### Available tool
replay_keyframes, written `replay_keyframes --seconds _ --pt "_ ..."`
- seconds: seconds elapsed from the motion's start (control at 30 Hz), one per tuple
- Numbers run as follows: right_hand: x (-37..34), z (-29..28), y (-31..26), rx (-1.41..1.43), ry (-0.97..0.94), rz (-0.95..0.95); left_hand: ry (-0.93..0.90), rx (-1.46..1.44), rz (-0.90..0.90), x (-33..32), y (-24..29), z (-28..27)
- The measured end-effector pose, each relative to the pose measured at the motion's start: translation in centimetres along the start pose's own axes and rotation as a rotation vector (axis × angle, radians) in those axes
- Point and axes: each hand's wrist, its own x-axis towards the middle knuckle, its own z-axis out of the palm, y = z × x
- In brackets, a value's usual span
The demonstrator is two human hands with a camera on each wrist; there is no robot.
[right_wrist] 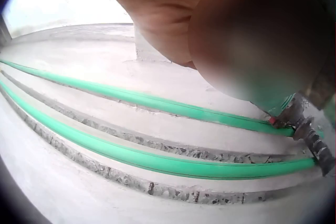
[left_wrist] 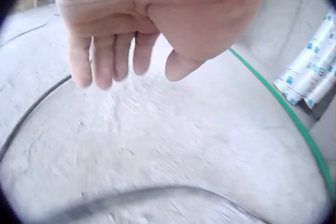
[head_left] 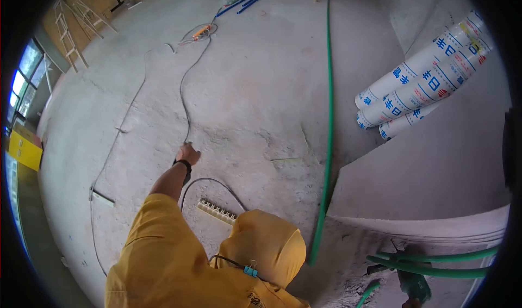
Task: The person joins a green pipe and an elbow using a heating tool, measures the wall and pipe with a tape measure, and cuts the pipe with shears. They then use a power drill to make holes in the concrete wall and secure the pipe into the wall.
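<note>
My left hand reaches forward, low over the concrete floor, with a grey cable running up to it. In the left wrist view, the fingers hang down loosely, thumb apart, and nothing shows in the palm. The cable passes behind the fingertips there. A loop of dark cable lies on the floor behind the hand. At the lower right, my right hand grips a green power drill, mostly cut off by the frame edge. A dark blur hides much of that grip in the right wrist view.
Green pipes run beside the drill, along rough grooves. A long green pipe crosses the floor. White wrapped rolls lean at the right. A cream strip of round holes lies near my knee. An orange power strip lies farther off.
</note>
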Motion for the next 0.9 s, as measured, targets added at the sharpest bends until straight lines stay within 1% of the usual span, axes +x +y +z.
replay_keyframes --seconds 0.03,0.1,0.13,0.17,0.2,0.23,0.27,0.3,0.37,0.43,0.5,0.53,0.57,0.6,0.63,0.7,0.73,0.77,0.83,0.9 --pt "0.1 -0.3 0.3 -0.003 0.001 -0.008 0.007 0.046 -0.156 1.3 -0.4 0.9" --pt "0.2 -0.3 0.7 -0.011 0.000 -0.009 0.222 -0.005 -0.344 5.5 -3.4 6.6" --pt "-0.1 0.1 0.6 -0.006 0.014 0.012 0.158 -0.080 -0.399 5.7 -3.7 6.6" --pt "-0.3 0.4 0.4 -0.002 0.028 0.033 0.152 -0.083 -0.393 5.9 -3.6 6.7" --pt "-0.6 0.9 0.2 0.011 0.045 0.076 0.074 -0.091 -0.409 4.1 -2.2 4.0" --pt "-1.0 1.4 -0.2 0.002 0.049 0.077 -0.007 -0.095 -0.427 3.0 -1.5 2.9" --pt "-1.3 1.9 -0.7 -0.034 0.064 0.084 0.021 0.002 -0.344 4.0 -2.9 4.4" --pt "-1.5 2.1 -0.9 -0.068 0.078 0.090 0.014 0.005 -0.345 3.8 -2.6 4.3" --pt "-0.8 1.6 -0.4 -0.069 0.075 0.089 0.155 -0.179 -0.013 2.6 -0.7 2.9" --pt "0.0 0.6 0.5 -0.059 0.063 0.091 0.348 -0.330 0.215 0.7 2.6 1.4" --pt "0.4 -0.4 1.5 -0.021 -0.005 0.005 0.359 -0.413 0.286 -4.2 7.4 -4.2" --pt "0.5 -0.3 1.5 -0.023 -0.011 -0.006 0.367 -0.407 0.287 -5.6 8.9 -6.6" --pt "0.7 -0.1 1.5 -0.022 -0.015 -0.008 0.417 -0.510 0.310 -6.5 10.2 -8.7" --pt "0.8 0.1 1.4 -0.027 -0.017 -0.005 0.466 -0.615 0.334 -7.6 10.9 -10.8" --pt "0.9 0.2 1.4 -0.034 -0.018 0.002 0.472 -0.614 0.339 -8.9 11.3 -13.1" --pt "1.1 0.6 1.4 -0.029 -0.022 0.000 0.494 -0.800 0.446 -11.6 12.2 -17.8" --pt "1.3 0.5 1.5 -0.022 -0.026 -0.002 0.471 -0.679 0.487 -13.3 12.4 -19.7" --pt "1.4 0.5 1.7 -0.020 -0.032 -0.001 0.480 -0.672 0.500 -15.1 12.7 -21.3" --pt "1.6 0.7 1.8 -0.007 -0.037 -0.002 0.414 -0.583 0.616 -19.1 13.3 -24.3" --pt "1.6 0.7 2.0 0.010 -0.041 -0.009 0.299 -0.397 0.794 -23.8 13.8 -26.9"
